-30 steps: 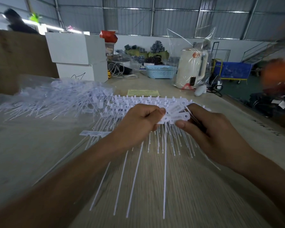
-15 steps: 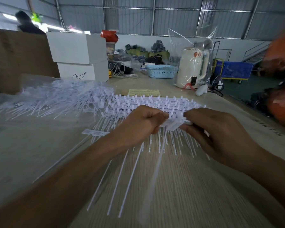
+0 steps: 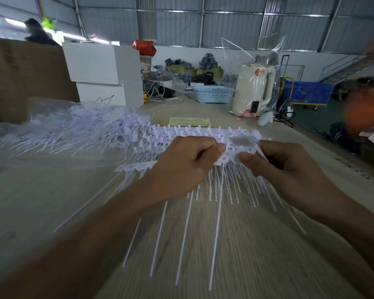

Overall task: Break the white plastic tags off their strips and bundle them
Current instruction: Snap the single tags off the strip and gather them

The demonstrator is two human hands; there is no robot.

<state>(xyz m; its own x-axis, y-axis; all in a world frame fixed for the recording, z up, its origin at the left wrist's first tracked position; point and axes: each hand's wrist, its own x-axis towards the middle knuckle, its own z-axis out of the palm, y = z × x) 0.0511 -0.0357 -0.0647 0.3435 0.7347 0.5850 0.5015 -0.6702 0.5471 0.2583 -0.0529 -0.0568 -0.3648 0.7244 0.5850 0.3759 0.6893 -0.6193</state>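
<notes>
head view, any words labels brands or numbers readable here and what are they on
None can be read.
yellow paper slip: rows of print, too small and blurred.
white kettle: red-orange logo near the top, blurred.
lower white box: a black hand-drawn scribble, not letters I can make out.
table edge on the right: dark marks, maybe letters, too smeared.
white plastic tags: no print visible.

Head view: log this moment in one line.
left hand: grips tag strip | right hand: pinches tags | loose tags: piled left
</notes>
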